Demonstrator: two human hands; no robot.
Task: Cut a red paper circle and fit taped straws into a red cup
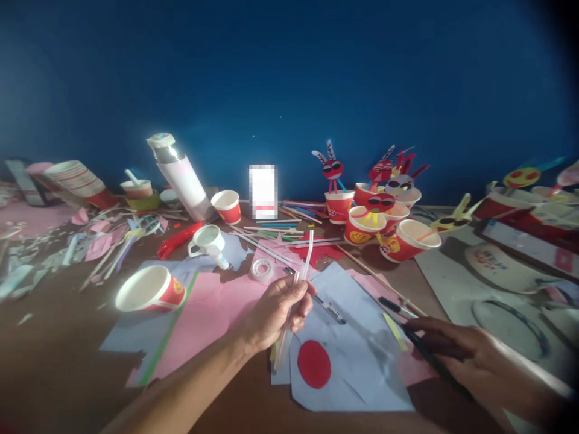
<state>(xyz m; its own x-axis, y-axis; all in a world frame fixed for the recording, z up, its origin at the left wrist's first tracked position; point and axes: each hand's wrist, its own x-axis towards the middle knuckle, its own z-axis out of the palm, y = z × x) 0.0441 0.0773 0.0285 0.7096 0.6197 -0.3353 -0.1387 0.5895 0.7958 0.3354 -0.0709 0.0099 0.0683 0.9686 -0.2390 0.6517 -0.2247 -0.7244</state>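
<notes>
My left hand (279, 310) is closed around a thin white straw (306, 259) that points up and away over the table. My right hand (456, 349) lies low at the right, fingers wrapped on a dark pair of scissors (432, 355) resting on the paper. Under both hands lie pale blue paper sheets (362, 337) with a red paper circle (313, 363) and a pink sheet (212, 313). A black pen (330, 308) lies just beyond the left hand.
A tipped paper cup (149, 288), a tape roll (262, 269), a white mug (208, 240) and a tilted flask (178, 175) stand to the left and centre. Decorated red cups (384, 223) cluster at the back right. Paper scraps litter the left. A blue wall is behind.
</notes>
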